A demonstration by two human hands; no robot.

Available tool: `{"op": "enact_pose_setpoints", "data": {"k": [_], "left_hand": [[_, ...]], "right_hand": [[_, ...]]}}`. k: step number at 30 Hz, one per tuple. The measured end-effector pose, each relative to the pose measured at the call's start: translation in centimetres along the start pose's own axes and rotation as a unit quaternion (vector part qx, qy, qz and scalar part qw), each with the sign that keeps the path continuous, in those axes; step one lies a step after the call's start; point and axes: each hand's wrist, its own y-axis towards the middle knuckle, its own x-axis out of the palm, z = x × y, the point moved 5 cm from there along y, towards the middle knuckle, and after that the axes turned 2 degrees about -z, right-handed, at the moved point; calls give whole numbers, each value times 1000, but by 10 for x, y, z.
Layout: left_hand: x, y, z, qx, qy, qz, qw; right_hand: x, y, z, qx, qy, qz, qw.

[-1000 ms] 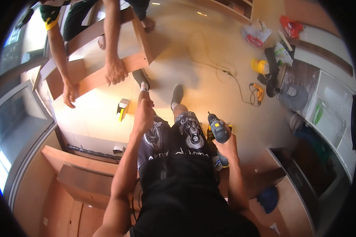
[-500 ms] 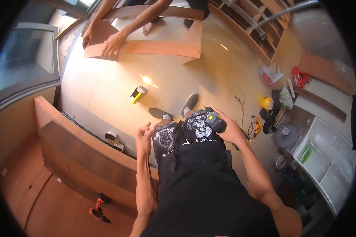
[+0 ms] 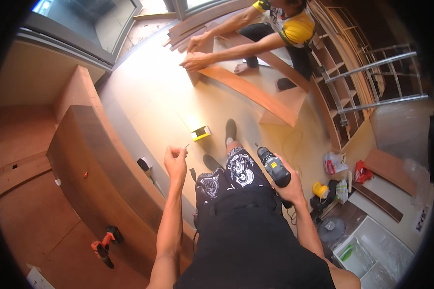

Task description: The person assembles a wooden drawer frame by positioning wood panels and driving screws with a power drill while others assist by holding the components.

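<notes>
My left hand (image 3: 175,163) is raised in front of my left thigh, thumb and fingers pinching a small screw (image 3: 186,146). In my right hand (image 3: 289,188) is a black cordless drill (image 3: 275,168) with a yellow mark, gripped round its handle; its bit points ahead and away from me. Ahead, a co-worker crouches beside a wooden frame (image 3: 250,90), both of that person's hands (image 3: 197,60) on its far-left corner. A small open box (image 3: 201,133) with yellow edges stands on the floor between me and the frame.
A long brown cabinet panel (image 3: 101,149) lies at my left, a red drill (image 3: 106,244) beyond it. A metal ladder (image 3: 376,79) leans by shelving at the far right. Bags, a yellow roll (image 3: 320,190), boards (image 3: 390,168) and a grey round lid (image 3: 332,229) clutter the right.
The view has swung, so the frame sits further right. My left fingers have closed, a screw now showing. The drill now points ahead with its bit visible. The co-worker's hands have come together at the corner.
</notes>
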Motion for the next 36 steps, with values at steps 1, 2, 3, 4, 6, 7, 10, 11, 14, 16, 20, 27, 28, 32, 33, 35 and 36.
{"op": "enact_pose_setpoints", "data": {"k": [1,2,3,4,6,7,10,11,14,16,20,27,28,32,33,35,36], "left_hand": [[9,14,10,-6,-20,-4,1000],[20,27,16,-20,-52,-17,998],[29,38,20,-45,-67,-34,996],[36,49,26,-62,-57,-42,996],[55,69,43,-99,-69,-68,990],[62,78,51,-118,-90,-80,986],[82,112,71,-160,-149,-108,970],[87,122,83,-175,-170,-120,962],[99,142,127,-260,-248,-134,924],[109,157,148,-278,-289,-113,909],[129,192,206,-281,-350,-141,882],[145,248,251,-394,-427,-169,796],[145,257,255,-397,-413,-178,800],[136,294,257,-422,-390,-202,793],[133,305,258,-425,-386,-222,788],[128,321,267,-405,-331,-268,809],[125,329,270,-391,-303,-289,819]], "right_hand": [[2,13,-13,-17,0,-1,1000],[4,25,-24,-32,2,-2,999],[5,38,-35,-46,6,-2,999],[6,53,-47,-77,2,-17,997],[7,88,-61,-123,6,-23,992],[8,107,-69,-146,10,-25,989],[0,171,-90,-167,46,-54,983],[-2,189,-97,-168,52,-64,982],[-17,226,-124,-187,77,-83,976],[-29,246,-144,-205,96,-98,969],[-50,277,-177,-208,143,-131,959],[-39,328,-194,-144,205,-124,960],[-36,332,-198,-133,209,-116,962],[-18,343,-221,-90,199,-90,972],[-11,345,-229,-72,195,-85,974],[4,349,-247,-38,191,-77,978],[11,351,-259,-23,177,-66,982]]}}
